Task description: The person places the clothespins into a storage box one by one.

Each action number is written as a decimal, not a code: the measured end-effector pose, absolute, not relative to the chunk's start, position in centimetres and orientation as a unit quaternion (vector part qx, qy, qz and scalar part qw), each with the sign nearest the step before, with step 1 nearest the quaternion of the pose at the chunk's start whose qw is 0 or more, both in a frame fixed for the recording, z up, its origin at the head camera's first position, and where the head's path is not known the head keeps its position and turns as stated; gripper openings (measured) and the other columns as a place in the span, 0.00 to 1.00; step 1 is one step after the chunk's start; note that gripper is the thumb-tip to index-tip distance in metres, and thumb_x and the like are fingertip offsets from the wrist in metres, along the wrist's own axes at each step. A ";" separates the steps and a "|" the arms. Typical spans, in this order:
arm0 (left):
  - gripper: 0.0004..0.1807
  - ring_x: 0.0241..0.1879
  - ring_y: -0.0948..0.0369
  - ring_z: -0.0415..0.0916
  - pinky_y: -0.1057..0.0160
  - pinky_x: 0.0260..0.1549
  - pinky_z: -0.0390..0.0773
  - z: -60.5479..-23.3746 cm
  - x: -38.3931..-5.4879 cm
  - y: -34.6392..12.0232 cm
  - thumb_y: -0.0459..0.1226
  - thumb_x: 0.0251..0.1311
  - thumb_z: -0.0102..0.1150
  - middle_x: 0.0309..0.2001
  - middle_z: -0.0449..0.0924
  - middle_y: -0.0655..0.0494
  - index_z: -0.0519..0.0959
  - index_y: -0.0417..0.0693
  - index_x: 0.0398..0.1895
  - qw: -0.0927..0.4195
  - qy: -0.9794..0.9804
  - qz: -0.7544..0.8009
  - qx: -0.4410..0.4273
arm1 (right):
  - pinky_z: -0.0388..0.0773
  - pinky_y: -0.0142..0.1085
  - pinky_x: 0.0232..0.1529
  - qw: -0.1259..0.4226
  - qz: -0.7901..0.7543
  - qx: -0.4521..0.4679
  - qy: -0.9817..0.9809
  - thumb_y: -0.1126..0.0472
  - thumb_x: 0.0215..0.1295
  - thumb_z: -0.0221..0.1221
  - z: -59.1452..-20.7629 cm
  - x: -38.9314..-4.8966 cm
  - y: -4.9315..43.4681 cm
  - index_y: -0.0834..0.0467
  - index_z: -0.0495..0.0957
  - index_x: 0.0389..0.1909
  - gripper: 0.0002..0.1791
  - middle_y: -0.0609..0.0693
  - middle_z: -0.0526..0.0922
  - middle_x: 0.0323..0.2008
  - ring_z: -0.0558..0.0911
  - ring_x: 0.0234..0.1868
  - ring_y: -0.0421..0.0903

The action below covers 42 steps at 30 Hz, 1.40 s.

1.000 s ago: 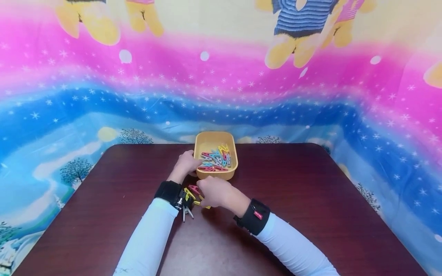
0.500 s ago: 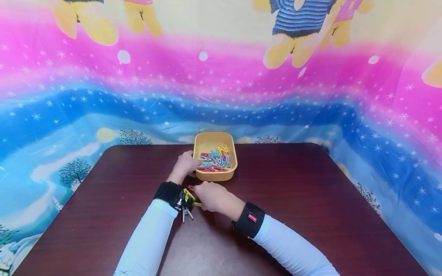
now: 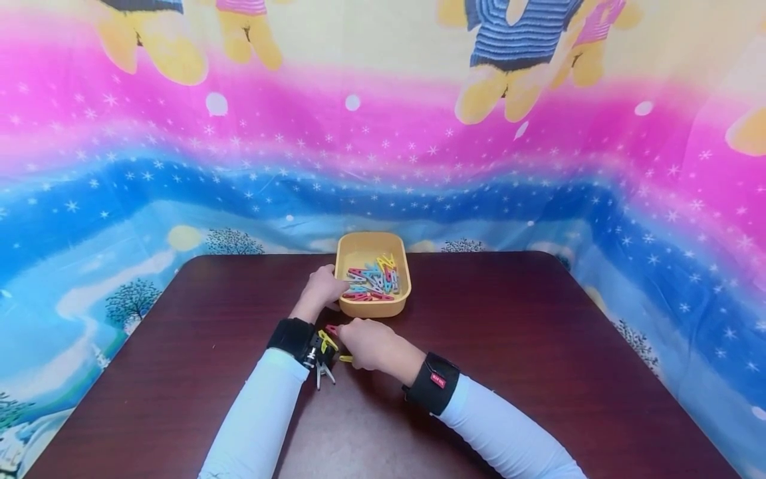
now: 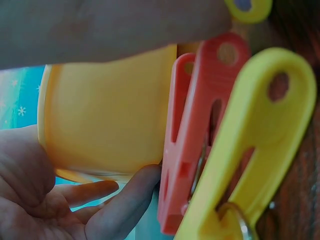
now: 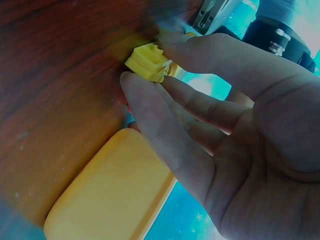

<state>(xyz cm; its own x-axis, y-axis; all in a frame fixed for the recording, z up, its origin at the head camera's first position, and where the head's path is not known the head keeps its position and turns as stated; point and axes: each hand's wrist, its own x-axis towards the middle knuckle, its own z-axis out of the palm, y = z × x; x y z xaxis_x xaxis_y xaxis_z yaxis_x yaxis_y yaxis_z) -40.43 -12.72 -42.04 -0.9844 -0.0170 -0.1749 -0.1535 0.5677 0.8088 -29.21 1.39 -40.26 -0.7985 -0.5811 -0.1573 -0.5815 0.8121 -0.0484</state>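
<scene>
My left hand (image 3: 323,287) grips the left side of a yellow plastic bin (image 3: 372,308), thumb at the rim and fingers against the wall. Clothespins (image 3: 377,279) in red, blue, white and yellow lie inside it. In front of the bin, my right hand (image 3: 372,342) pinches a yellow clothespin (image 5: 147,62) between thumb and fingers, low over the table; the head view hides most of this grip. Beside that hand lie a red clothespin (image 4: 192,135), another yellow clothespin (image 4: 255,135) and a white clothespin (image 3: 325,376), close by my left wrist.
The dark wooden table (image 3: 509,332) has its far edge just behind the bin. A printed curtain (image 3: 383,166) hangs around the back and sides. Each wrist wears a black strap (image 3: 432,382) with a camera.
My right hand has shifted slightly left and toward me, covering more of the loose clothespins. My left hand stays on the bin.
</scene>
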 end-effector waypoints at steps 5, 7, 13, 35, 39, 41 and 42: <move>0.28 0.48 0.45 0.91 0.53 0.35 0.94 -41.9 -40.5 -12.7 0.37 0.74 0.62 0.58 0.84 0.34 0.70 0.38 0.74 0.072 0.882 0.463 -0.048 | 0.79 0.29 0.28 0.081 0.012 -0.312 0.947 0.57 0.64 0.78 -40.3 -29.4 1.4 0.54 0.85 0.51 0.18 0.45 0.85 0.31 0.78 0.26 0.40; 0.28 0.49 0.45 0.91 0.54 0.35 0.94 -41.9 -40.5 -12.6 0.37 0.74 0.62 0.58 0.84 0.34 0.71 0.38 0.73 0.071 0.882 0.464 -0.049 | 0.79 0.29 0.28 0.080 0.015 -0.314 0.946 0.57 0.64 0.78 -40.3 -29.4 1.5 0.54 0.85 0.50 0.17 0.45 0.85 0.31 0.78 0.26 0.40; 0.28 0.50 0.45 0.91 0.53 0.36 0.94 -41.8 -40.4 -12.6 0.37 0.75 0.62 0.58 0.84 0.34 0.70 0.38 0.74 0.071 0.881 0.465 -0.048 | 0.80 0.29 0.30 0.079 0.018 -0.316 0.945 0.56 0.64 0.77 -40.3 -29.4 1.5 0.54 0.85 0.51 0.17 0.45 0.86 0.31 0.79 0.27 0.40; 0.27 0.48 0.45 0.91 0.52 0.39 0.94 -41.9 -40.2 -12.7 0.37 0.74 0.62 0.56 0.85 0.34 0.72 0.36 0.72 0.065 0.884 0.462 -0.037 | 0.81 0.28 0.36 0.050 0.008 -0.347 0.937 0.56 0.62 0.79 -37.9 -29.7 2.8 0.54 0.86 0.52 0.20 0.45 0.85 0.32 0.79 0.32 0.41; 0.27 0.47 0.45 0.92 0.52 0.38 0.94 -42.1 -40.2 -12.7 0.37 0.73 0.62 0.56 0.85 0.33 0.72 0.36 0.71 0.066 0.885 0.460 -0.037 | 0.77 0.28 0.36 0.033 -0.014 -0.360 0.932 0.59 0.61 0.79 -37.3 -29.9 3.4 0.56 0.86 0.48 0.17 0.45 0.83 0.31 0.78 0.32 0.41; 0.26 0.47 0.45 0.91 0.52 0.37 0.94 -42.1 -40.2 -12.7 0.37 0.73 0.63 0.56 0.85 0.33 0.72 0.36 0.70 0.066 0.886 0.458 -0.038 | 0.75 0.29 0.35 0.031 -0.029 -0.367 0.929 0.60 0.62 0.78 -36.9 -30.2 3.6 0.57 0.86 0.46 0.15 0.46 0.83 0.31 0.77 0.32 0.42; 0.26 0.47 0.45 0.92 0.52 0.37 0.94 -42.1 -40.3 -12.7 0.37 0.73 0.63 0.56 0.85 0.33 0.73 0.36 0.70 0.065 0.886 0.456 -0.039 | 0.74 0.30 0.36 0.031 -0.039 -0.369 0.928 0.61 0.62 0.78 -36.7 -30.3 3.8 0.57 0.85 0.46 0.15 0.46 0.84 0.32 0.77 0.33 0.42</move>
